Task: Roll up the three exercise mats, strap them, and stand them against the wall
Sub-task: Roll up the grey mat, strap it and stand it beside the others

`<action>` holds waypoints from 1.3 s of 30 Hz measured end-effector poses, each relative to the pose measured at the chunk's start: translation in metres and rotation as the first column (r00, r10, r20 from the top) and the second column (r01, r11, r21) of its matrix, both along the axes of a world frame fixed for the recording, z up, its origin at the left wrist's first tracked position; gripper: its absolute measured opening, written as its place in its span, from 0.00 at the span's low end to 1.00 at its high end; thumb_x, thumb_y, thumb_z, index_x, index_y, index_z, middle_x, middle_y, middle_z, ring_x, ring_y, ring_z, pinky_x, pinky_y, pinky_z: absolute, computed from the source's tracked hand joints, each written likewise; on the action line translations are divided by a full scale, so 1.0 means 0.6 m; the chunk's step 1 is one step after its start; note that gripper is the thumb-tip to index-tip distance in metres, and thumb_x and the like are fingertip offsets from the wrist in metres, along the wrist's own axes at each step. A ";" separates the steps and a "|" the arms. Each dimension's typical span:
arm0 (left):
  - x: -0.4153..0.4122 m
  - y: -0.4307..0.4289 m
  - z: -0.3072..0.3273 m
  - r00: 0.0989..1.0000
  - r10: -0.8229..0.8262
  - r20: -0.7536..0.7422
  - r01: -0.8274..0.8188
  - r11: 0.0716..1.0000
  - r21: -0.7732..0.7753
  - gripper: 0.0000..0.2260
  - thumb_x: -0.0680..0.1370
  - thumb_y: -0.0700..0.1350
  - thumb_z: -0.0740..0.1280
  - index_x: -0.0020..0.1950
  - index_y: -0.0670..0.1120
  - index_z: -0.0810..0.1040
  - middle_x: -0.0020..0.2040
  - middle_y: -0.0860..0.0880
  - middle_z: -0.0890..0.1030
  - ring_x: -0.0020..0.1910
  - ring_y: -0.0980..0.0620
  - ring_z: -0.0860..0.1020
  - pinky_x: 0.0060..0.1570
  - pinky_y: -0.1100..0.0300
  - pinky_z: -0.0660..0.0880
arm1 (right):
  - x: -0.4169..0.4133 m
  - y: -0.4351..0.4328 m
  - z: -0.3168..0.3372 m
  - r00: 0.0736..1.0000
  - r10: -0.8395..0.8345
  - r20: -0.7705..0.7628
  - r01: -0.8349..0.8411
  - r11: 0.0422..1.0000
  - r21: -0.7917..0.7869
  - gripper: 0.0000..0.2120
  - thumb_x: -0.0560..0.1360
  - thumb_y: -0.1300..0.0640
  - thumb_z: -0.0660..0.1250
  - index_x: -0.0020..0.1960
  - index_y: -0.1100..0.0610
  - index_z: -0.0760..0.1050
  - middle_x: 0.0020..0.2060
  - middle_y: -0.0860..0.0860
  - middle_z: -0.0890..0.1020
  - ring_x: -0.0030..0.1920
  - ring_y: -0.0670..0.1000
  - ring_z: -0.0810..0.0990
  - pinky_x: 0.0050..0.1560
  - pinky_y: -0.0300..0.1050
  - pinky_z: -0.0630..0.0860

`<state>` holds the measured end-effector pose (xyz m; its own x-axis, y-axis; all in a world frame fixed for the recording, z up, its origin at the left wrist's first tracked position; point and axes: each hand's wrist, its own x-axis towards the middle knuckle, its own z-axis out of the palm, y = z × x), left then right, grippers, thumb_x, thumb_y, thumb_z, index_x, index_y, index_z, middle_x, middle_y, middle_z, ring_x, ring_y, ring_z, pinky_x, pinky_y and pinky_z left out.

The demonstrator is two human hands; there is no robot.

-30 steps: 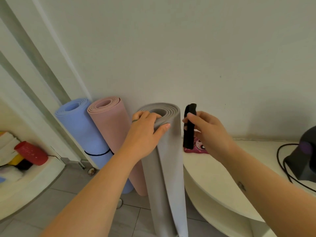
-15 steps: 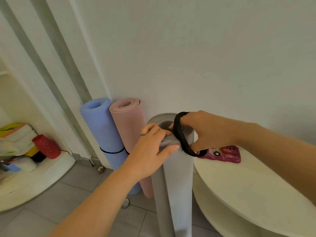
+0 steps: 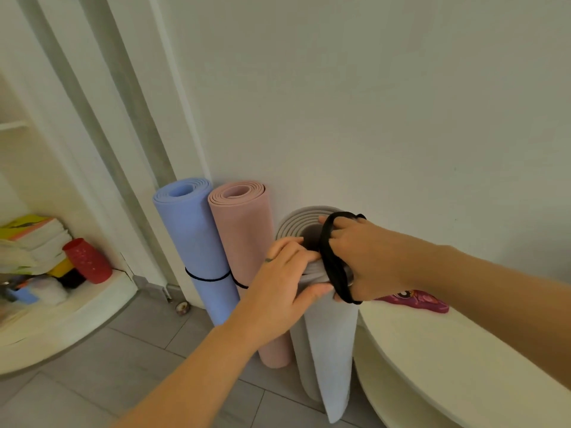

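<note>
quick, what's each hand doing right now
Left hand: grips the top of the grey mat.
Right hand: holds the black strap, looped round its fingers at the mat's top.

Left hand (image 3: pixel 287 279) is gripping the top rim of an upright rolled grey foam mat (image 3: pixel 332 350). Right hand (image 3: pixel 364 257) is holding a black elastic strap loop (image 3: pixel 332 261) stretched open over that rim, just beside the left fingers. Left of the grip: rolled pink foam mat (image 3: pixel 244 242) and rolled blue foam mat (image 3: pixel 191 236) are leaning on the white wall (image 3: pixel 370 103). Right of it: cream rounded table (image 3: pixel 432 366).
</note>
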<state>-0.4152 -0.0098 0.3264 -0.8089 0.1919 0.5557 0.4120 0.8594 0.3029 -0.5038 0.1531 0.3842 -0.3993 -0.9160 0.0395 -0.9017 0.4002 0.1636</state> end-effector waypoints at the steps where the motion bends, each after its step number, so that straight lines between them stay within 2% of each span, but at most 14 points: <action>1: 0.001 -0.005 -0.001 1.000 0.009 0.006 -0.009 0.999 0.051 0.20 0.75 0.58 0.62 0.60 0.46 0.73 0.55 0.61 0.69 0.65 0.62 0.61 0.62 0.73 0.59 | -0.007 -0.006 -0.008 1.000 -0.007 0.016 0.007 1.000 -0.021 0.26 0.64 0.35 0.63 0.54 0.51 0.75 0.49 0.45 0.77 0.54 0.49 0.68 0.56 0.45 0.72; 3: 0.006 -0.013 0.006 0.998 0.021 0.059 -0.030 0.986 0.162 0.20 0.73 0.59 0.63 0.62 0.53 0.66 0.58 0.68 0.63 0.62 0.67 0.63 0.59 0.74 0.62 | -0.022 -0.017 -0.020 0.999 -0.023 0.041 0.026 0.997 -0.072 0.26 0.61 0.37 0.61 0.52 0.51 0.76 0.48 0.45 0.78 0.53 0.49 0.69 0.55 0.46 0.74; 5: 0.010 -0.017 0.016 0.997 0.023 0.070 -0.035 0.983 0.179 0.23 0.73 0.59 0.63 0.64 0.58 0.60 0.60 0.65 0.62 0.64 0.62 0.64 0.60 0.69 0.65 | -0.030 -0.026 -0.027 0.998 -0.027 0.055 0.033 0.993 -0.110 0.25 0.60 0.38 0.62 0.50 0.52 0.77 0.46 0.45 0.78 0.53 0.50 0.70 0.52 0.46 0.75; 8: 0.009 -0.020 0.039 0.990 0.045 -0.132 -0.070 0.980 -0.188 0.21 0.74 0.56 0.64 0.65 0.53 0.64 0.63 0.51 0.62 0.65 0.49 0.65 0.68 0.48 0.65 | -0.030 -0.030 -0.026 0.998 0.004 0.067 0.007 0.988 -0.157 0.18 0.61 0.39 0.64 0.44 0.51 0.75 0.39 0.44 0.76 0.48 0.49 0.70 0.49 0.46 0.74; 11: -0.008 -0.022 0.070 0.961 -0.095 -0.258 -0.061 0.843 -0.534 0.15 0.72 0.53 0.70 0.56 0.50 0.75 0.60 0.47 0.66 0.64 0.44 0.65 0.67 0.36 0.64 | -0.024 -0.025 -0.022 0.997 0.047 0.068 -0.036 0.987 -0.157 0.12 0.64 0.40 0.63 0.39 0.49 0.72 0.35 0.43 0.75 0.43 0.49 0.69 0.49 0.48 0.73; 15: -0.029 -0.019 0.098 0.927 -0.276 -0.252 0.030 0.728 -0.685 0.06 0.73 0.49 0.69 0.48 0.49 0.81 0.56 0.47 0.69 0.59 0.45 0.67 0.71 0.42 0.60 | -0.010 -0.013 -0.014 0.990 0.102 0.098 -0.078 0.971 -0.225 0.10 0.65 0.47 0.67 0.33 0.48 0.66 0.30 0.40 0.68 0.42 0.52 0.69 0.48 0.49 0.72; 17: -0.033 -0.013 0.102 0.882 -0.407 -0.239 0.110 0.669 -0.735 0.05 0.76 0.40 0.65 0.46 0.46 0.80 0.52 0.47 0.76 0.57 0.46 0.70 0.70 0.46 0.63 | -0.004 -0.013 -0.012 0.987 0.138 0.081 -0.117 0.968 -0.223 0.09 0.65 0.50 0.67 0.31 0.51 0.69 0.29 0.42 0.72 0.42 0.53 0.72 0.50 0.49 0.72; 20: -0.023 -0.011 0.093 0.830 -0.518 -0.206 0.182 0.602 -0.777 0.06 0.76 0.34 0.64 0.44 0.43 0.77 0.40 0.47 0.79 0.47 0.49 0.73 0.66 0.49 0.68 | -0.006 -0.006 -0.012 0.990 0.100 0.100 -0.081 0.980 -0.182 0.10 0.67 0.48 0.66 0.32 0.52 0.70 0.30 0.44 0.75 0.40 0.49 0.71 0.58 0.35 0.65; 22: -0.009 -0.014 0.089 0.843 -0.503 -0.192 0.186 0.607 -0.773 0.06 0.75 0.36 0.64 0.39 0.43 0.74 0.31 0.47 0.74 0.36 0.49 0.71 0.64 0.50 0.69 | -0.011 0.005 -0.011 0.986 0.072 0.149 -0.035 0.972 -0.232 0.15 0.66 0.42 0.69 0.44 0.53 0.76 0.42 0.45 0.79 0.47 0.47 0.71 0.61 0.27 0.60; 27: 0.031 -0.042 0.081 0.980 -0.104 -0.172 -0.056 0.680 -0.731 0.14 0.79 0.48 0.54 0.35 0.48 0.71 0.22 0.52 0.70 0.22 0.50 0.68 0.57 0.53 0.70 | -0.025 0.015 -0.009 0.976 0.095 0.196 -0.048 0.971 -0.235 0.26 0.67 0.42 0.72 0.60 0.53 0.75 0.53 0.45 0.79 0.56 0.45 0.70 0.59 0.35 0.69; 29: 0.047 -0.067 0.077 0.985 0.118 -0.128 -0.174 0.721 -0.671 0.17 0.78 0.49 0.50 0.33 0.49 0.71 0.23 0.51 0.71 0.23 0.50 0.68 0.52 0.56 0.75 | -0.024 0.018 -0.012 0.973 0.138 0.186 -0.092 0.967 -0.238 0.23 0.66 0.45 0.72 0.57 0.54 0.75 0.49 0.46 0.79 0.57 0.48 0.71 0.58 0.43 0.72; 32: 0.043 -0.110 0.075 0.864 0.454 0.217 -0.313 0.822 -0.476 0.23 0.79 0.52 0.44 0.37 0.44 0.73 0.33 0.47 0.79 0.33 0.46 0.74 0.39 0.56 0.72 | -0.004 0.012 -0.024 0.965 0.246 0.095 -0.209 0.933 -0.292 0.18 0.64 0.46 0.74 0.46 0.56 0.75 0.41 0.48 0.77 0.56 0.52 0.73 0.61 0.46 0.70; 36: -0.004 -0.133 0.097 0.737 0.364 0.570 -0.337 0.928 -0.158 0.18 0.83 0.49 0.52 0.55 0.45 0.80 0.52 0.49 0.82 0.52 0.49 0.78 0.55 0.55 0.74 | 0.010 -0.005 -0.045 0.930 0.366 0.030 -0.338 0.885 -0.320 0.18 0.64 0.47 0.74 0.47 0.58 0.76 0.40 0.49 0.77 0.57 0.52 0.74 0.71 0.54 0.62; 39: -0.028 -0.118 0.122 0.702 0.168 0.692 -0.273 0.961 0.043 0.16 0.83 0.47 0.54 0.56 0.45 0.81 0.54 0.48 0.82 0.52 0.51 0.79 0.55 0.61 0.74 | 0.016 0.003 -0.048 0.928 0.370 0.029 -0.344 0.887 -0.309 0.19 0.64 0.46 0.74 0.49 0.57 0.77 0.43 0.49 0.78 0.66 0.54 0.70 0.70 0.55 0.63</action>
